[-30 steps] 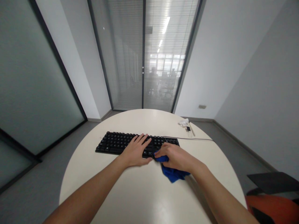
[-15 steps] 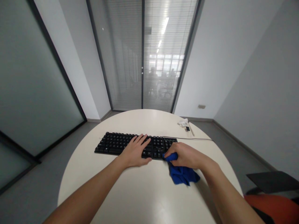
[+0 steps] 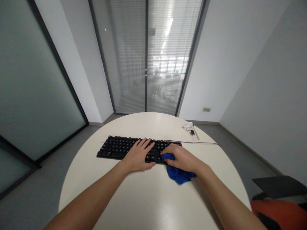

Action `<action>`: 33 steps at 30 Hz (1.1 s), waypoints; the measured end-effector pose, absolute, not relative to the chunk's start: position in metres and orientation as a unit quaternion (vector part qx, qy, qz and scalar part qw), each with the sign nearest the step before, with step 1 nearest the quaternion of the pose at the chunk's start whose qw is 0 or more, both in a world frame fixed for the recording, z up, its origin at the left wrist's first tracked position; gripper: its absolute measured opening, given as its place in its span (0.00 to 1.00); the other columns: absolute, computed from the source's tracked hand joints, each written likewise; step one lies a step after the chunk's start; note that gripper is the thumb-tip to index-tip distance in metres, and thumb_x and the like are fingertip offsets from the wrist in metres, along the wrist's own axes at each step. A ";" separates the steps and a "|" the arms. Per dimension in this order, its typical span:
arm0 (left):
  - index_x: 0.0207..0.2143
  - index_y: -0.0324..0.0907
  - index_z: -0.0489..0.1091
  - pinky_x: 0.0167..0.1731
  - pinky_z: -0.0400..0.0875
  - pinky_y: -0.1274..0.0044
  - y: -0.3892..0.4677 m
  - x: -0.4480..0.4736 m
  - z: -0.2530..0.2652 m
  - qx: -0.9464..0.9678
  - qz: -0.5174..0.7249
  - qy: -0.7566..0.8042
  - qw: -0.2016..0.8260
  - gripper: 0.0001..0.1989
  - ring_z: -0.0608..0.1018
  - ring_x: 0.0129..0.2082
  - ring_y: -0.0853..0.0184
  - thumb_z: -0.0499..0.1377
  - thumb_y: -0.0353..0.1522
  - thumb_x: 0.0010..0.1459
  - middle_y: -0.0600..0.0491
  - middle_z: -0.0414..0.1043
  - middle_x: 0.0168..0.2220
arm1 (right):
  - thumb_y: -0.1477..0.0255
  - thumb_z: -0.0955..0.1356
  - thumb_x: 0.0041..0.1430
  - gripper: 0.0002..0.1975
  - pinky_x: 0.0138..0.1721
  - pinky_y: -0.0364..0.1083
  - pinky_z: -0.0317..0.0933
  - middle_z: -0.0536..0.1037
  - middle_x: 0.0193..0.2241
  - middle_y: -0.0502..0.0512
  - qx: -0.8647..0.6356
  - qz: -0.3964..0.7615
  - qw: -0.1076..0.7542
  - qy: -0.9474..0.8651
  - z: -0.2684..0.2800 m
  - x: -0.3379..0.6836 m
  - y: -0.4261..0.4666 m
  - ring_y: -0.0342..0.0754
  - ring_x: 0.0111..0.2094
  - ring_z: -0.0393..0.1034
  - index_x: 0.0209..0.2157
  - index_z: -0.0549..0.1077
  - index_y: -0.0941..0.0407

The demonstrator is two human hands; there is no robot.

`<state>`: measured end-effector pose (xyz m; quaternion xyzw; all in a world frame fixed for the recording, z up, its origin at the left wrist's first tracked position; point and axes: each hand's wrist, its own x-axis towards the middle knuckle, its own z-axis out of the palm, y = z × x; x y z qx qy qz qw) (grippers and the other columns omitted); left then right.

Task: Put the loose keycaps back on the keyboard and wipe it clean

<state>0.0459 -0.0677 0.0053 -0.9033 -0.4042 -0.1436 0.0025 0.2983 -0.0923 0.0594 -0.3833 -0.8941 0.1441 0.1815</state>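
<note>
A black keyboard [image 3: 120, 148] lies across the middle of the round white table [image 3: 134, 195]. My left hand [image 3: 139, 155] rests on it right of centre, fingers spread over the keys and the thumb at the front edge. My right hand [image 3: 182, 156] pinches a blue cloth [image 3: 179, 175] and presses a bunched part of it onto the keys near the keyboard's right end. The rest of the cloth hangs off the front edge and lies crumpled on the tabletop. Some right-end keys are hidden under the hand and cloth.
A thin black cable [image 3: 199, 142] runs from the keyboard to the table's right edge. Behind it lie a crumpled white wrapper [image 3: 187, 126], a small black piece [image 3: 192, 132] and a pale stick [image 3: 196, 133]. An orange and black chair [image 3: 278, 210] stands at the lower right.
My right hand has slid left and slightly up along the keyboard, drawing the blue cloth with it. My left hand and the keyboard stay in place.
</note>
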 end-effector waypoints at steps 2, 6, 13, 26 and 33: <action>0.69 0.44 0.51 0.67 0.46 0.57 -0.068 0.046 0.006 -0.903 -0.142 -0.406 0.001 0.45 0.51 0.70 0.49 0.61 0.50 0.54 0.46 0.47 0.71 | 0.77 0.69 0.53 0.16 0.50 0.48 0.64 0.81 0.44 0.55 -0.393 0.145 0.167 -0.893 0.060 0.297 -0.093 0.53 0.46 0.73 0.45 0.80 0.53; 0.69 0.44 0.51 0.67 0.46 0.57 -0.069 0.047 0.007 -0.902 -0.140 -0.408 0.000 0.45 0.51 0.70 0.49 0.61 0.50 0.54 0.46 0.47 0.71 | 0.79 0.69 0.49 0.19 0.48 0.46 0.64 0.81 0.43 0.53 -0.399 0.146 0.157 -0.892 0.064 0.298 -0.096 0.53 0.45 0.74 0.43 0.80 0.52; 0.70 0.42 0.50 0.67 0.48 0.57 -0.068 0.046 0.008 -0.906 -0.132 -0.402 0.001 0.46 0.51 0.70 0.50 0.60 0.51 0.55 0.44 0.45 0.71 | 0.79 0.68 0.46 0.17 0.45 0.46 0.64 0.83 0.39 0.52 -0.402 0.167 0.140 -0.889 0.070 0.300 -0.099 0.53 0.41 0.75 0.38 0.82 0.52; 0.69 0.43 0.50 0.68 0.50 0.62 -0.075 0.043 0.023 -0.935 -0.149 -0.320 -0.043 0.43 0.53 0.70 0.54 0.62 0.45 0.55 0.47 0.51 0.70 | 0.76 0.70 0.43 0.12 0.27 0.42 0.61 0.80 0.26 0.48 -0.513 0.257 0.077 -0.815 0.083 0.329 -0.105 0.47 0.28 0.72 0.32 0.81 0.53; 0.68 0.47 0.54 0.67 0.49 0.55 -0.071 0.043 0.015 -0.921 -0.134 -0.364 -0.027 0.47 0.51 0.70 0.47 0.62 0.56 0.52 0.47 0.49 0.71 | 0.73 0.68 0.52 0.13 0.45 0.48 0.67 0.82 0.38 0.53 -0.479 0.201 0.261 -0.814 0.080 0.343 -0.092 0.52 0.39 0.75 0.40 0.79 0.55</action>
